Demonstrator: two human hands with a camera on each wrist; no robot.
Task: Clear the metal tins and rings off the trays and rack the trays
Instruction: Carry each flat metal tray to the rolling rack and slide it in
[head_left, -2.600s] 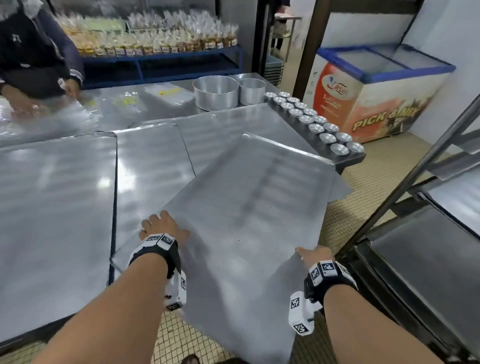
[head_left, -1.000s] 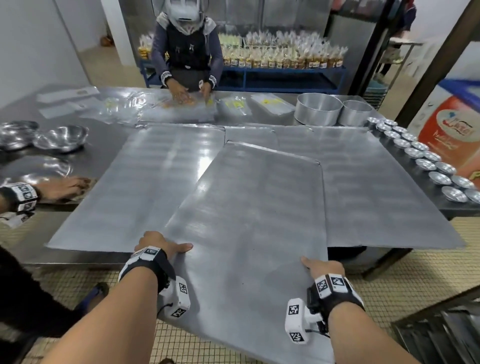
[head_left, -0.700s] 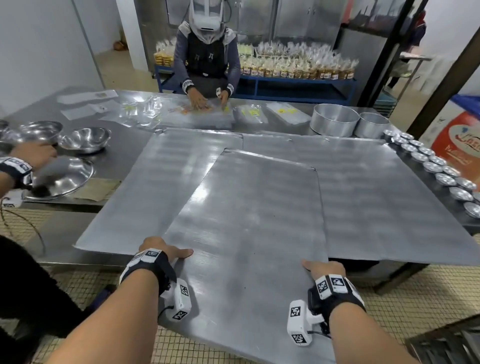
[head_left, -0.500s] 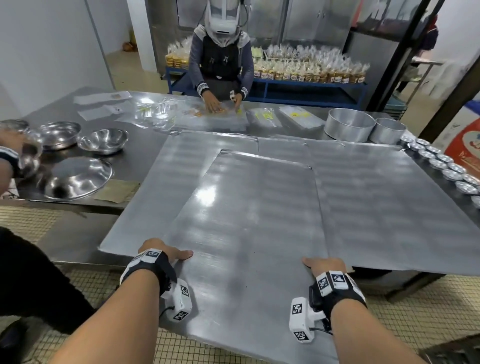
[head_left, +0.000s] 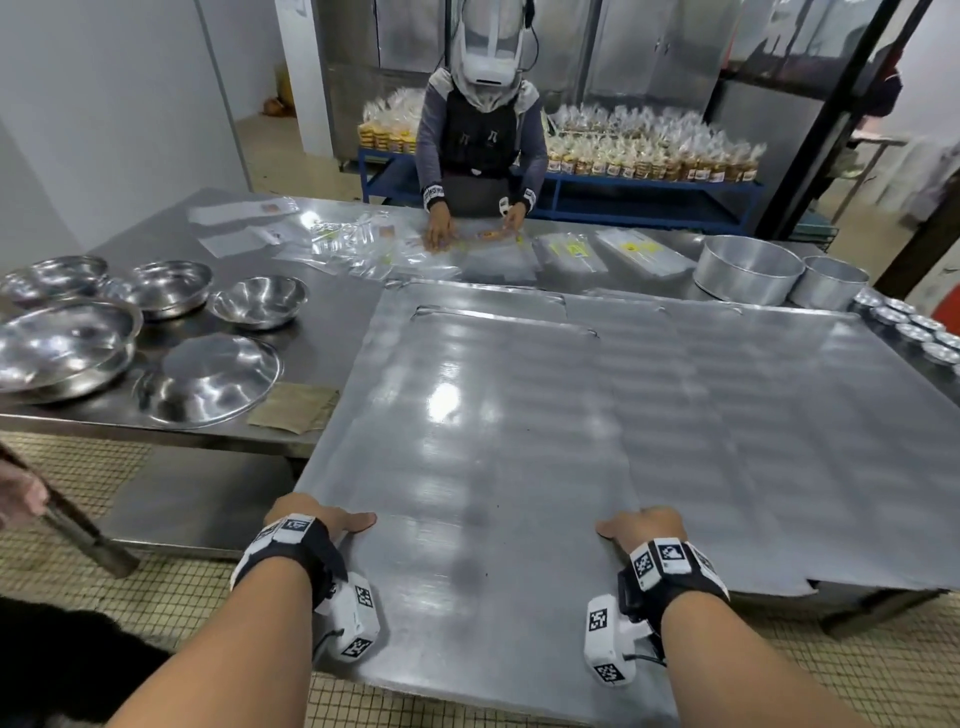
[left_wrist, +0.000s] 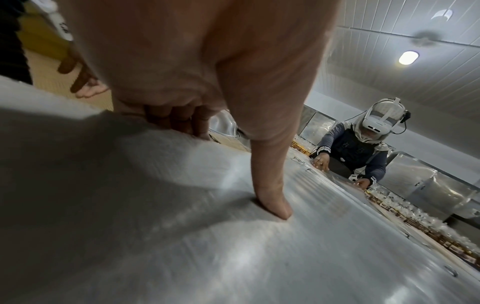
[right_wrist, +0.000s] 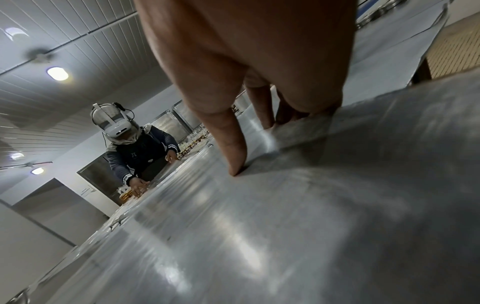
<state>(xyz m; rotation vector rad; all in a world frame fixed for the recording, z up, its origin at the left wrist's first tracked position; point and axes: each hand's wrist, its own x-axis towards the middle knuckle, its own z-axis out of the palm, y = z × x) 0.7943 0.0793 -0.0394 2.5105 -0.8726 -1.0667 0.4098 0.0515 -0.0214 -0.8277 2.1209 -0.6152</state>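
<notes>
A large flat metal tray (head_left: 467, 441) lies lengthwise over the other trays on the steel table (head_left: 322, 332), its near end overhanging the table edge. My left hand (head_left: 317, 519) grips its left edge, thumb (left_wrist: 270, 185) pressed on top and fingers (left_wrist: 179, 121) curled under. My right hand (head_left: 641, 525) grips the right edge the same way, thumb (right_wrist: 228, 148) on the tray (right_wrist: 259, 236). The held tray's surface is bare. A second tray (head_left: 779, 415) lies beneath to the right and a third (head_left: 467, 301) shows at the far end. Small metal tins (head_left: 914, 332) stand in a row at the table's right edge.
Two round cake tins (head_left: 748, 267) stand at the back right. Steel bowls (head_left: 67, 343) and a lid (head_left: 208, 379) fill the table's left. A person in a headset (head_left: 480, 135) works on plastic bags across the table. Another person's hand (head_left: 21, 499) is at the left edge.
I have turned left with the tray, away from the rack on the right, and now face the table squarely. Both hands keep the same grip. The other person's hand left the bowls.
</notes>
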